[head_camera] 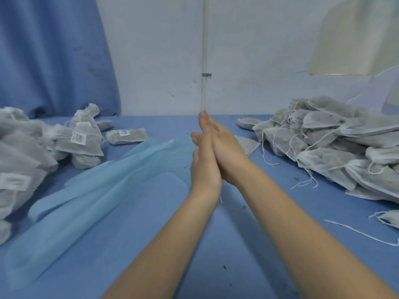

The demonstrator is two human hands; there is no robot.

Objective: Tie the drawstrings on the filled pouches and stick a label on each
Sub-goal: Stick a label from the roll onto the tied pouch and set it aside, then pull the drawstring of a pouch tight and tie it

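**Palms together, nothing in hand**

Head view: untied pouches (pixel 336 143) heaped at your right, labelled ones (pixel 79 139) at your left. They look light and soft, likely to slump, so take one at the neck by its drawstrings (pixel 267 147). Your left hand (pixel 204 167) and right hand (pixel 224 154) press flat together, fingers straight (holding nothing I can see).

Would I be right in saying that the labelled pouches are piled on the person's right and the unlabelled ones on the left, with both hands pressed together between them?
Not quite: the head view shows the labelled pouches on the person's left and the unlabelled ones on the right. The left hand and right hand are indeed pressed together between them.
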